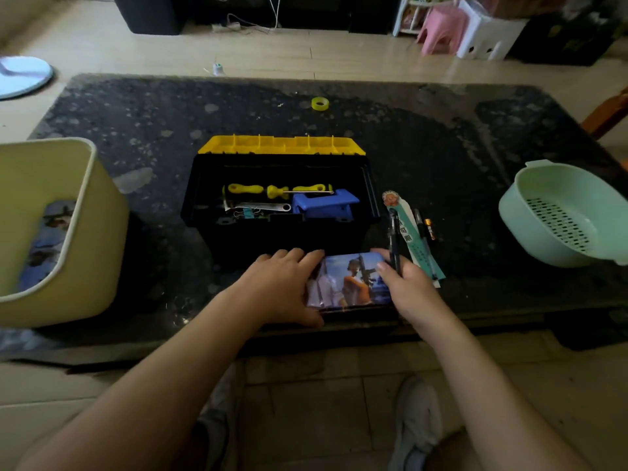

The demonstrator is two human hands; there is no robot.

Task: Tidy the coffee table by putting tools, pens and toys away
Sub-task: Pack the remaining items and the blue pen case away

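A pencil case (350, 283) with a printed picture lies at the near edge of the dark coffee table (441, 147). My left hand (282, 287) holds its left end, thumb at the near side. My right hand (407, 287) is at its right end and pinches a black pen (394, 239) that points away from me. Behind the case stands an open black toolbox (282, 198) with a yellow lid; it holds yellow-handled screwdrivers (258, 190), a wrench (261, 207) and a blue block (324, 203). Right of the toolbox lie a teal bookmark (413, 239) and more pens (423, 226).
A cream bin (68, 232) stands at the table's left edge with a printed item inside. A green colander (571, 215) sits at the right edge. A yellow tape roll (319, 103) lies at the far middle. Stools and cables are on the floor beyond.
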